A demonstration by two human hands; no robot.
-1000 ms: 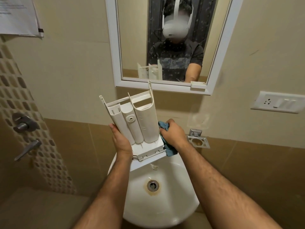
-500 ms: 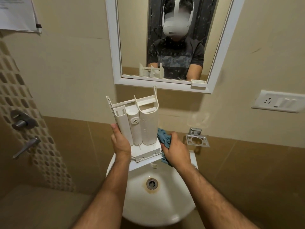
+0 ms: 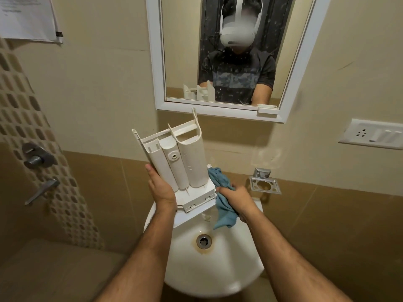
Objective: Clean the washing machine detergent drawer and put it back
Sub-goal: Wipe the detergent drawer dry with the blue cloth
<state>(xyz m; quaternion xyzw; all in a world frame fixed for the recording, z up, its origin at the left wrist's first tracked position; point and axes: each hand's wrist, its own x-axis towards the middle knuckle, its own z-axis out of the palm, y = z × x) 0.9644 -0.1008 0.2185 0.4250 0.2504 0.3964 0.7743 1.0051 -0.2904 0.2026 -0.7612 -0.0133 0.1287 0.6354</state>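
The white detergent drawer (image 3: 178, 162) stands nearly upright above the back of the white basin (image 3: 209, 269), underside toward me, showing three rounded compartment backs. My left hand (image 3: 160, 188) grips its lower left side. My right hand (image 3: 236, 198) holds a bunched blue cloth (image 3: 223, 205) against the drawer's lower right edge, near the front panel. Part of the cloth hangs down over the basin.
The basin drain (image 3: 204, 240) lies below the drawer. A mirror (image 3: 222, 55) hangs on the wall above. A metal soap holder (image 3: 265, 185) sits right of the basin, a socket plate (image 3: 370, 134) farther right, and taps (image 3: 38, 160) on the left tiled wall.
My right hand has slid the cloth down from the drawer's right side to its lower right corner. The drawer has tilted slightly more upright.
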